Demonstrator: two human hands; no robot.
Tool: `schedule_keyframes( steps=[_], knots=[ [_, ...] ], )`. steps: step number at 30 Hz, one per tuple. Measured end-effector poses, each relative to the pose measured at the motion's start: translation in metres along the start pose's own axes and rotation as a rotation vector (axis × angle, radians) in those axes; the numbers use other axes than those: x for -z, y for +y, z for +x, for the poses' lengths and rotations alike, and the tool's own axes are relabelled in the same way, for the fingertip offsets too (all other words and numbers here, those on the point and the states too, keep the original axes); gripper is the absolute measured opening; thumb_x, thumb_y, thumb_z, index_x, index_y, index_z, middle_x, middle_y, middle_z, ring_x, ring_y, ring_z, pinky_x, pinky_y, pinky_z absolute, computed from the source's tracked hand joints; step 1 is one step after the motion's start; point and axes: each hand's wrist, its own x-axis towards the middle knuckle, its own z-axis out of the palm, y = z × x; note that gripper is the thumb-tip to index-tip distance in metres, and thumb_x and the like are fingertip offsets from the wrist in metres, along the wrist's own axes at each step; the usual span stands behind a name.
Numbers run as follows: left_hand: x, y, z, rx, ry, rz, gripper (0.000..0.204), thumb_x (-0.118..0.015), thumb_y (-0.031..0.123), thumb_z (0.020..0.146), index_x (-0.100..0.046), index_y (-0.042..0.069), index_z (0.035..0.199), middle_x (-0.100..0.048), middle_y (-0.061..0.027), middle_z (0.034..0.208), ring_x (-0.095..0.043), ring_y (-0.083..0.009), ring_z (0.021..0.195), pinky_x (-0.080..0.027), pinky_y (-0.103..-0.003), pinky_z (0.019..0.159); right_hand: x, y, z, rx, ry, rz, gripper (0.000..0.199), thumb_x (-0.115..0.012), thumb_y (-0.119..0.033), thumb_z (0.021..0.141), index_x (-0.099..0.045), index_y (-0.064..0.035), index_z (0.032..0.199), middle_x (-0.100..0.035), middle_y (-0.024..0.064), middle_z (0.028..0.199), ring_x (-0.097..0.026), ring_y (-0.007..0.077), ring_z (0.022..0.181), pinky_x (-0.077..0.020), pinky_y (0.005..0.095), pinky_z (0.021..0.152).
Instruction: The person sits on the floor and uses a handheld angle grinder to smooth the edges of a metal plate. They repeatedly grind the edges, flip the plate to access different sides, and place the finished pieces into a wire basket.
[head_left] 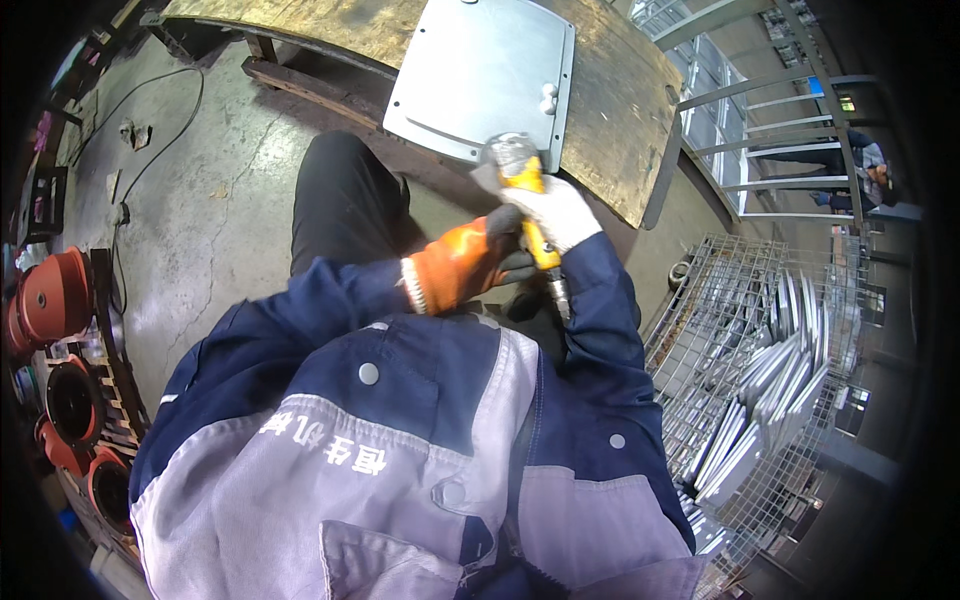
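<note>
My right hand, in a white glove, is wrapped round a yellow angle grinder. Its grey round head, somewhat blurred, is over the near edge of a flat silver-grey metal panel. A metal fitting ends the tool near my right sleeve. My left hand wears an orange glove with dark fingers; these close on the tool's lower body, partly hidden. The panel has rounded corners and small holes along its rim. Small whitish rounded pieces lie near its right edge.
The panel rests on a worn wooden table. At right stands a wire mesh cage with stacked metal plates, below a metal rack and another person. Reddish round parts are at left; a cable crosses the floor.
</note>
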Motion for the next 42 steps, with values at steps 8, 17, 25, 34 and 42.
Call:
schedule_keyframes(
  steps=[8,17,25,34,42],
  knots=[
    [-0.016,-0.017,0.009,-0.25,-0.024,0.622,0.032,-0.054,0.03,0.096,-0.056,0.007,0.119,-0.065,-0.0063,0.108,-0.064,-0.0159,0.092,-0.053,-0.028,0.077,0.018,0.013,-0.035,0.02,0.171,0.268,0.038,-0.075,-0.019,0.078,-0.064,0.0014,0.108,-0.066,0.008,0.093,-0.063,0.0147,0.079,-0.0497,0.0264,0.071],
    [0.046,0.018,-0.079,-0.57,0.227,2.003,0.023,-0.051,0.007,0.095,-0.055,0.003,0.117,-0.06,-0.0082,0.11,-0.057,-0.0192,0.107,-0.044,-0.032,0.098,-0.102,-0.025,0.034,0.202,-0.232,-0.297,0.051,-0.074,-0.043,0.073,-0.068,-0.0024,0.102,-0.069,0.0177,0.096,-0.066,0.0311,0.091,-0.0499,0.0369,0.083],
    [0.034,0.023,-0.082,-0.573,0.319,2.164,0.027,-0.06,0.009,0.084,-0.059,0.0,0.109,-0.062,-0.0134,0.101,-0.06,-0.0259,0.098,-0.047,-0.031,0.086,-0.105,-0.033,0.019,0.054,-0.051,-0.46,0.057,-0.072,-0.048,0.072,-0.066,-0.0042,0.108,-0.065,0.0195,0.111,-0.062,0.0338,0.104,-0.0475,0.0399,0.091],
    [0.013,-0.026,-0.002,-0.107,-0.022,0.879,0.005,-0.051,0.009,0.092,-0.052,0.01,0.097,-0.056,-0.0024,0.09,-0.057,-0.0155,0.085,-0.045,-0.029,0.078,-0.011,0.047,-0.012,0.054,0.147,-0.109,0.054,-0.077,-0.043,0.071,-0.067,-0.0044,0.107,-0.069,0.0159,0.101,-0.066,0.0274,0.095,-0.0496,0.036,0.084],
    [0.056,-0.025,0.056,0.117,0.199,0.065,0.043,-0.043,0.035,0.098,-0.045,0.009,0.132,-0.053,-0.0079,0.13,-0.048,-0.0234,0.119,-0.039,-0.039,0.099,0.074,0.086,-0.058,-0.061,0.233,0.433,0.031,-0.074,-0.026,0.08,-0.061,-0.0035,0.096,-0.062,0.0077,0.071,-0.06,0.0172,0.055,-0.0481,0.0306,0.047]
  ],
)
